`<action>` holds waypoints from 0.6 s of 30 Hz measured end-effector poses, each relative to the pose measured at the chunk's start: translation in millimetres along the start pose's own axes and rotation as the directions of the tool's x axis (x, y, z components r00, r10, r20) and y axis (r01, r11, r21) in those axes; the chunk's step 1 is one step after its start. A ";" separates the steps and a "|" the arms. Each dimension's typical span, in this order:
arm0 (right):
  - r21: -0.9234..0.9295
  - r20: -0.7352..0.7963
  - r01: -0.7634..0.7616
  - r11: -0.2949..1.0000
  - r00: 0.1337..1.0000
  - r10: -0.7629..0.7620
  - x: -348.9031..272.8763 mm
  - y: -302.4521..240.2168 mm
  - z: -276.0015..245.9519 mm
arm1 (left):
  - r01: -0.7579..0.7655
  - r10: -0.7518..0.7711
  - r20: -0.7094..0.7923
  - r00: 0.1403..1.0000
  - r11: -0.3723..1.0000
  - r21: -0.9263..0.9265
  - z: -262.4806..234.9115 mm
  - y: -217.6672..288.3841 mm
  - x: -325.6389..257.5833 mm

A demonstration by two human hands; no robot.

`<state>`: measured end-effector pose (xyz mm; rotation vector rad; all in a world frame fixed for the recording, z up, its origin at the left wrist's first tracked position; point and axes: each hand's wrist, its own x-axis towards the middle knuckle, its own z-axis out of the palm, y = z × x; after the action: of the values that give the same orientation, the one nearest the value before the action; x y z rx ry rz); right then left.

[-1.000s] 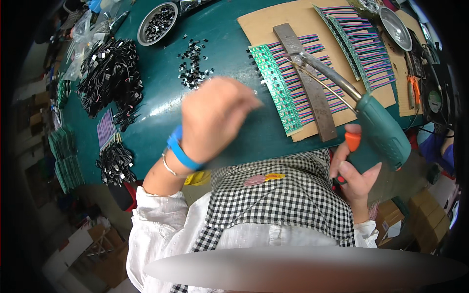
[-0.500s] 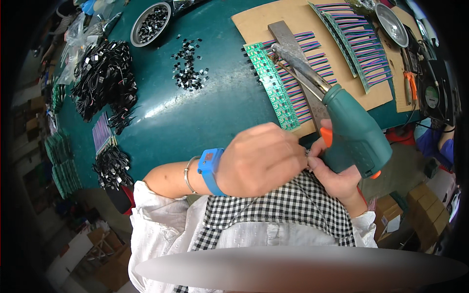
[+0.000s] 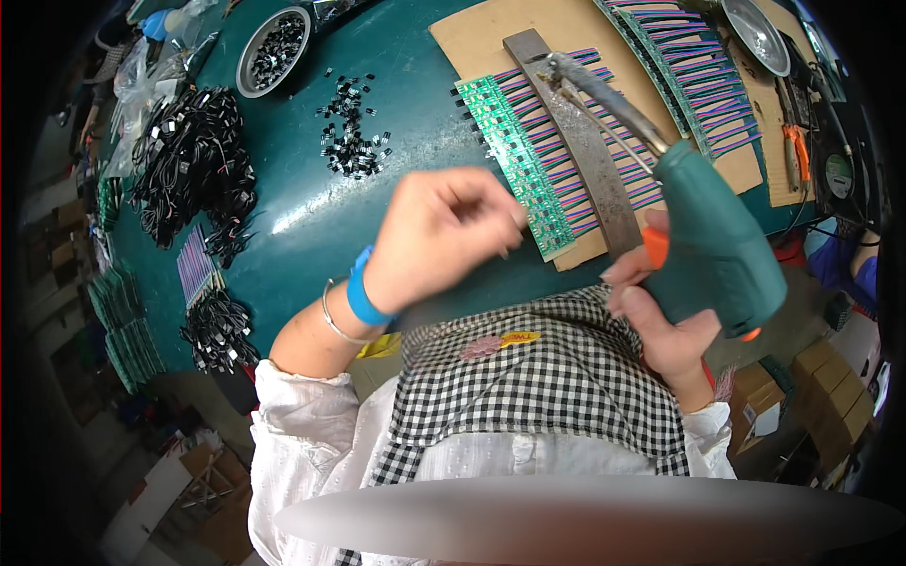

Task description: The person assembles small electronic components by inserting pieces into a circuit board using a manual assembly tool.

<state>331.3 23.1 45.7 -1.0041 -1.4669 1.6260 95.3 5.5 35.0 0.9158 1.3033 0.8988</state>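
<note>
My right hand (image 3: 665,330) is wrapped round the handle of a green soldering gun (image 3: 722,236) with an orange trigger. The gun's metal barrel and thin feed tube point up and left, over a flat metal bar (image 3: 587,141). That bar lies across the coloured wires of a green circuit board panel (image 3: 517,160). Left of the panel, my left hand (image 3: 444,231) hovers over the table with its fingers curled in a pinch. Slight blur hides whatever may be between its fingertips. Small black connectors line the panel's left edge.
Loose black connectors (image 3: 354,141) lie on the green table, near a metal bowl (image 3: 274,52) of more. Bundled black cables (image 3: 193,170) are piled at left. More wired boards (image 3: 661,75) rest on cardboard (image 3: 472,42) at right, beside a metal dish (image 3: 755,38) and orange-handled pliers (image 3: 796,156).
My left hand has moved up and left, away from my right hand. The soldering gun has shifted slightly right. The view has also moved a little.
</note>
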 end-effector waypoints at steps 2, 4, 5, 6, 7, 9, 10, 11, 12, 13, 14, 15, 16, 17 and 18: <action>0.046 -0.042 -0.024 0.999 0.999 0.026 -0.9 -6.2 -2.7 | 0.046 -0.049 -0.057 0.997 0.997 -0.059 -11.9 -3.7 13.2; 0.108 -0.107 -0.035 0.994 0.993 0.047 -3.2 -5.8 -3.7 | 0.078 -0.083 -0.078 0.993 0.995 -0.057 -17.6 -8.6 20.7; 0.109 -0.106 -0.039 0.993 0.993 0.051 -4.3 -4.8 -6.1 | 0.082 -0.087 -0.080 0.993 0.995 -0.058 -18.4 -9.3 22.8; 0.110 -0.078 -0.036 0.993 0.996 0.045 -5.3 -3.7 -10.2 | 0.088 -0.093 -0.079 0.992 0.994 -0.066 -19.2 -10.2 24.5; 0.111 -0.053 -0.033 0.993 0.998 0.039 -6.8 -2.5 -13.9 | 0.095 -0.100 -0.077 0.992 0.993 -0.075 -20.0 -11.2 26.1; 0.127 -0.076 -0.037 0.991 0.996 0.047 -13.9 3.9 -17.2 | 0.104 -0.110 -0.068 0.992 0.991 -0.078 -22.1 -11.6 28.1; 0.139 -0.101 -0.036 0.990 0.994 0.051 -17.5 6.3 -19.2 | 0.109 -0.114 -0.056 0.992 0.991 -0.080 -22.4 -11.7 28.9; 0.139 -0.101 -0.040 0.990 0.993 0.054 -19.9 7.1 -21.7 | 0.112 -0.117 -0.056 0.992 0.990 -0.083 -22.4 -11.9 29.2; 0.136 -0.095 -0.064 0.989 0.992 0.078 -22.0 7.7 -24.2 | 0.111 -0.116 -0.053 0.992 0.990 -0.091 -22.3 -11.9 29.4; 0.134 -0.088 -0.089 0.987 0.991 0.101 -23.5 8.4 -26.0 | 0.110 -0.115 -0.052 0.992 0.989 -0.099 -22.4 -12.4 29.2; 0.134 -0.086 -0.092 0.987 0.991 0.104 -24.7 9.0 -27.1 | 0.112 -0.118 -0.054 0.992 0.989 -0.101 -22.8 -13.2 29.0; 0.141 -0.092 -0.096 0.985 0.990 0.110 -25.7 9.4 -28.0 | 0.105 -0.112 -0.059 0.992 0.988 -0.114 -23.4 -13.9 28.7; 0.146 -0.098 -0.102 0.984 0.988 0.117 -26.3 9.3 -28.6 | 0.099 -0.108 -0.064 0.992 0.987 -0.128 -23.9 -14.4 28.2; 0.145 -0.097 -0.105 0.984 0.988 0.119 -26.5 9.2 -29.2 | 0.101 -0.110 -0.064 0.992 0.986 -0.130 -24.1 -14.4 27.8; 0.141 -0.096 -0.099 0.985 0.989 0.113 -26.6 9.1 -29.7 | 0.105 -0.113 -0.067 0.991 0.987 -0.120 -24.3 -13.8 27.5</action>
<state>369.6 11.4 37.4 -1.0879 -1.2355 1.6982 73.1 26.7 10.6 0.7197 1.3366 0.9198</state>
